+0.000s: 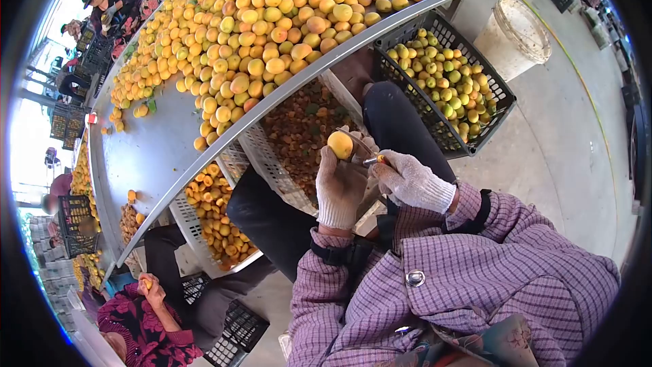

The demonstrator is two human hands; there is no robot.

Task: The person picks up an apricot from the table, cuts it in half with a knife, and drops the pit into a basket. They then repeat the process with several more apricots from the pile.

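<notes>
A yellow apricot (339, 145) is held up by the gloved fingers of my left hand (337, 190). Wrapped round a small knife (373, 160) is my right hand (414, 181), also in a whitish glove; the knife's blade lies close behind the fruit, and whether it touches the skin is not clear. Under my hands a white crate (268, 163) holds brownish scraps. Another white crate (183, 221), to its left, holds halved orange fruit. Beyond my hands many whole apricots (272, 34) are piled on a metal table (159, 136).
A black crate (502, 119) of greenish fruit stands beside my knee, with a white bucket (513, 37) behind it. At the lower left a co-worker (146, 319) in a floral top holds a fruit. Another person (112, 3) works across the table. Black crates (238, 329) lie on the floor.
</notes>
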